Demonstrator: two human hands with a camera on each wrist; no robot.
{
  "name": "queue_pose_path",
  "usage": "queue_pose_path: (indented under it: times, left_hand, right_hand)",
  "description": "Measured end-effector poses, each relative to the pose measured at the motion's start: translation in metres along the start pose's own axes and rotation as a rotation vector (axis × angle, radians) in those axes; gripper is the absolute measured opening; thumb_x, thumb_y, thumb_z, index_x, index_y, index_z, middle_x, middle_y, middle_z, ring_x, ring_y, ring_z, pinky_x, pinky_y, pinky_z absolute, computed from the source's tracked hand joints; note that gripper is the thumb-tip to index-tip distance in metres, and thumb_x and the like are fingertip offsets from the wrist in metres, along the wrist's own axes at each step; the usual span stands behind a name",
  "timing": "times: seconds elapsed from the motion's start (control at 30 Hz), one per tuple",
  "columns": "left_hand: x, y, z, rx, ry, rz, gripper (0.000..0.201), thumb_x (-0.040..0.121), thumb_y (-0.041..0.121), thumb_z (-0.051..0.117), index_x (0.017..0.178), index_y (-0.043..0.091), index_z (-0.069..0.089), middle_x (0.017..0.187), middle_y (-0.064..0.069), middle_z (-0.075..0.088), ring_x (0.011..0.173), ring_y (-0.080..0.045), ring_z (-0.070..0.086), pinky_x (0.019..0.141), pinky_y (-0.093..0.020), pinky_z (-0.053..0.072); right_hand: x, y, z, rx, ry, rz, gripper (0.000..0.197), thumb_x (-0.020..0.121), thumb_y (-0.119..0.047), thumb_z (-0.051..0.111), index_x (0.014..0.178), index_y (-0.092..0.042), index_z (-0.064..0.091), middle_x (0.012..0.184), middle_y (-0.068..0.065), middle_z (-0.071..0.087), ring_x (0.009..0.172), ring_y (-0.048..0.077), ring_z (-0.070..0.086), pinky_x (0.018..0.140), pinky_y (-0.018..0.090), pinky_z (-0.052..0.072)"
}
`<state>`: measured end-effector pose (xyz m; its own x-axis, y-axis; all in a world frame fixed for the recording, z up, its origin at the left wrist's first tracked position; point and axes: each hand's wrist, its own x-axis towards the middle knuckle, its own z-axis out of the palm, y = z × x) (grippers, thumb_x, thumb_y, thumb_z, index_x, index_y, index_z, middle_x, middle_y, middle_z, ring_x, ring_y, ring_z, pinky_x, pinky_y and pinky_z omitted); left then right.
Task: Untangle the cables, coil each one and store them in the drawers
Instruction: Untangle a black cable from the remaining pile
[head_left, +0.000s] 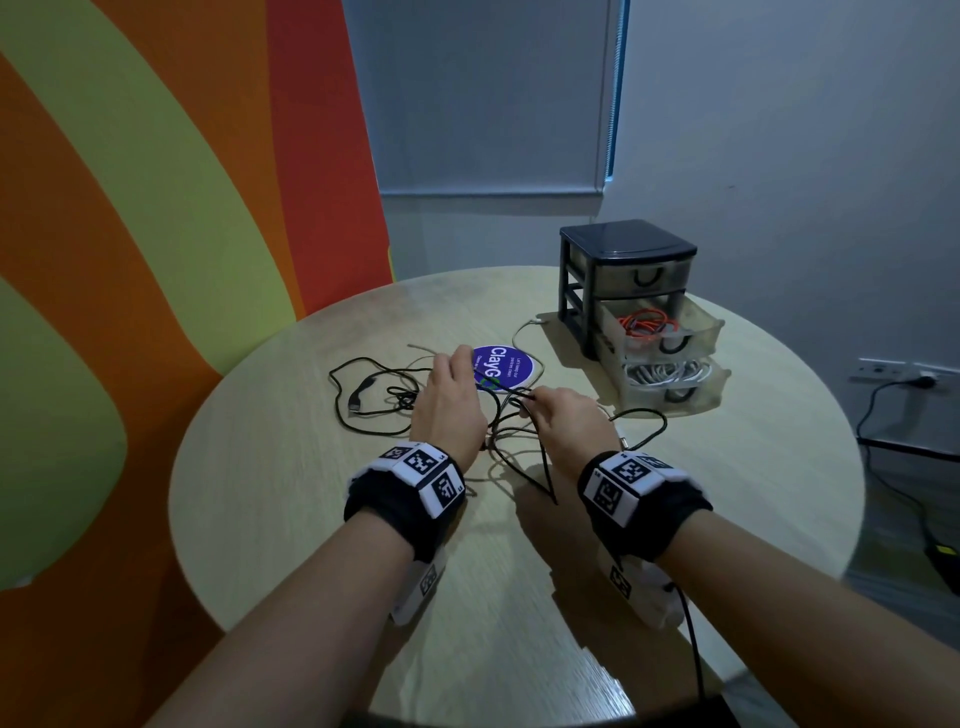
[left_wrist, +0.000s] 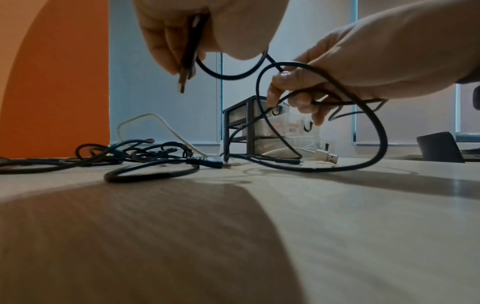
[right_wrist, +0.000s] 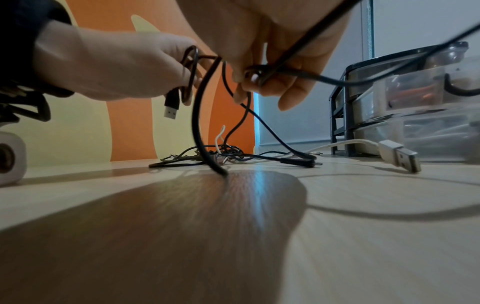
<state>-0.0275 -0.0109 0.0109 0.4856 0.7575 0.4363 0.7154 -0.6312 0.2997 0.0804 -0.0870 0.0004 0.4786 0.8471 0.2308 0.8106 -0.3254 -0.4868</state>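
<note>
A black cable (left_wrist: 322, 67) is lifted above the middle of the round counter (head_left: 291, 519), stretched between both hands. Its end with the plug (right_wrist: 171, 105) is gripped by the left hand (head_left: 449, 400), whose fingers (left_wrist: 166, 51) are curled round it so that the plug hangs down. A further stretch of the same cable is pinched by the right hand (head_left: 569, 415), its fingers (right_wrist: 270, 86) closed on the strand, from which a wide loop drops to the counter. Beneath and to the left of the hands, a tangle of black cables (head_left: 374, 400) is spread on the counter, with a white cable (left_wrist: 145, 123) threaded through it. A white USB plug (right_wrist: 400, 156) lies just right of the tangle. A round purple sticker (head_left: 511, 366) is seen beyond the hands. Toward the far right edge stands a dark drawer unit (head_left: 623, 280): the top drawer is closed, an orange cable (head_left: 649, 325) lies in the open middle drawer, and white cables (head_left: 665, 371) lie in the open bottom one.
</note>
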Motion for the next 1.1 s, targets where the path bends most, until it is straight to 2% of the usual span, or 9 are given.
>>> queue_pose_path:
  times: [0.2, 0.33, 0.5, 0.57, 0.67, 0.8, 0.9, 1.0, 1.1]
  left_hand:
    - [0.000, 0.000, 0.000, -0.031, -0.082, 0.017, 0.027, 0.089, 0.000, 0.038, 0.116, 0.001, 0.043, 0.119, -0.015, 0.043, 0.104, -0.029, 0.048, 0.073, -0.025, 0.028]
    - [-0.001, 0.004, -0.003, -0.139, -0.077, -0.074, 0.026, 0.089, -0.002, 0.039, 0.115, -0.001, 0.041, 0.120, -0.017, 0.044, 0.103, -0.034, 0.052, 0.071, -0.029, 0.030]
    - [-0.002, 0.004, -0.004, -0.194, -0.082, -0.100, 0.026, 0.090, 0.010, 0.049, 0.113, 0.001, 0.039, 0.114, -0.017, 0.051, 0.100, -0.033, 0.055, 0.067, -0.030, 0.034]
    - [-0.002, 0.003, -0.004, -0.230, -0.081, -0.074, 0.026, 0.089, 0.009, 0.050, 0.113, 0.003, 0.040, 0.112, -0.018, 0.054, 0.099, -0.032, 0.056, 0.068, -0.029, 0.036]
    - [-0.001, 0.003, -0.002, -0.271, -0.026, 0.008, 0.028, 0.089, 0.004, 0.044, 0.117, 0.002, 0.042, 0.108, -0.020, 0.059, 0.098, -0.034, 0.058, 0.070, -0.029, 0.037]
    - [-0.003, 0.001, 0.000, -0.355, 0.096, 0.139, 0.029, 0.092, 0.004, 0.043, 0.120, 0.000, 0.046, 0.097, -0.021, 0.063, 0.087, -0.035, 0.062, 0.066, -0.031, 0.042]
    - [-0.007, 0.002, 0.000, -0.453, 0.140, 0.265, 0.034, 0.089, 0.014, 0.049, 0.121, 0.002, 0.048, 0.086, -0.010, 0.063, 0.070, -0.025, 0.061, 0.063, -0.028, 0.046]
    - [-0.011, 0.003, -0.001, -0.517, 0.068, 0.370, 0.035, 0.083, 0.026, 0.053, 0.115, 0.009, 0.052, 0.080, 0.001, 0.063, 0.063, -0.012, 0.058, 0.061, -0.023, 0.048]
    - [-0.011, -0.001, 0.003, -0.482, -0.128, 0.402, 0.035, 0.080, 0.035, 0.057, 0.112, 0.020, 0.059, 0.097, 0.005, 0.065, 0.089, -0.009, 0.058, 0.082, -0.028, 0.049]
  right_hand:
    - [-0.001, 0.001, 0.004, 0.095, 0.040, -0.110, 0.034, 0.097, -0.028, 0.039, 0.101, -0.003, 0.061, 0.097, 0.014, 0.053, 0.098, 0.027, 0.049, 0.083, 0.035, 0.040]
    - [-0.006, -0.002, 0.004, 0.128, 0.178, -0.178, 0.061, 0.083, -0.049, 0.021, 0.085, -0.003, 0.062, 0.091, 0.006, 0.044, 0.091, 0.022, 0.041, 0.083, 0.035, 0.036]
    - [-0.009, -0.006, 0.003, 0.197, 0.060, -0.247, 0.067, 0.076, -0.066, 0.027, 0.090, -0.011, 0.063, 0.095, 0.003, 0.051, 0.092, 0.016, 0.043, 0.080, 0.032, 0.035]
    - [-0.007, -0.007, 0.004, 0.237, 0.057, -0.274, 0.055, 0.081, -0.058, 0.039, 0.087, -0.009, 0.061, 0.091, 0.006, 0.052, 0.088, 0.018, 0.044, 0.077, 0.032, 0.035]
    - [-0.005, -0.008, 0.002, 0.360, 0.041, -0.268, 0.024, 0.092, -0.025, 0.056, 0.079, -0.005, 0.056, 0.082, 0.010, 0.049, 0.079, 0.022, 0.045, 0.070, 0.031, 0.033]
    - [-0.008, -0.011, 0.000, 0.401, 0.002, -0.188, 0.024, 0.096, -0.021, 0.050, 0.089, 0.002, 0.055, 0.081, 0.015, 0.057, 0.074, 0.024, 0.049, 0.068, 0.031, 0.037]
    - [-0.010, -0.013, -0.003, 0.466, 0.055, -0.123, 0.016, 0.099, -0.017, 0.041, 0.097, -0.002, 0.048, 0.078, 0.010, 0.055, 0.064, 0.019, 0.047, 0.054, 0.025, 0.031]
    - [-0.011, -0.014, -0.009, 0.504, 0.174, -0.083, 0.006, 0.099, -0.010, 0.038, 0.092, -0.009, 0.037, 0.077, 0.007, 0.051, 0.067, 0.022, 0.045, 0.055, 0.024, 0.025]
    - [-0.013, -0.016, -0.013, 0.542, 0.236, -0.092, 0.006, 0.098, -0.005, 0.036, 0.092, -0.007, 0.036, 0.073, 0.001, 0.049, 0.059, 0.008, 0.046, 0.049, 0.012, 0.035]
